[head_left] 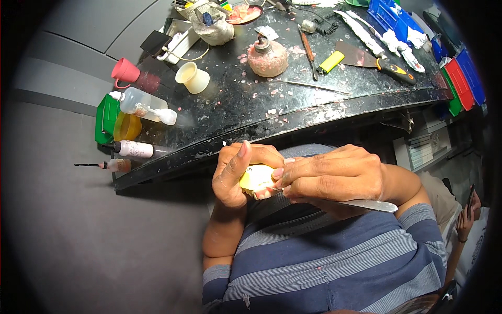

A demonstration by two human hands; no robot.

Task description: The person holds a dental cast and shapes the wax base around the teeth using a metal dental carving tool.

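Close in front of my striped shirt, my left hand [230, 175] is wrapped round a yellow dental cast [255, 178] with a row of teeth and pink wax or gum along its lower edge. Bright light washes out its upper face. My right hand [337, 172] grips a metal dental wax knife [374, 204]. Its broad rounded end sticks out past the palm to the right, while the thin end reaches the cast beside the teeth. The fingertips of my right hand rest against the cast's right side. My fingers hide the middle of the knife.
The black bench [225, 99] beyond my hands is strewn with pink scraps. On it are a spirit burner [267, 56], a yellow lighter [331, 62], a scraper [361, 55], a cream cup [192, 78] and squeeze bottles [144, 104]. At right, another person's hand [464, 222] holds a phone.
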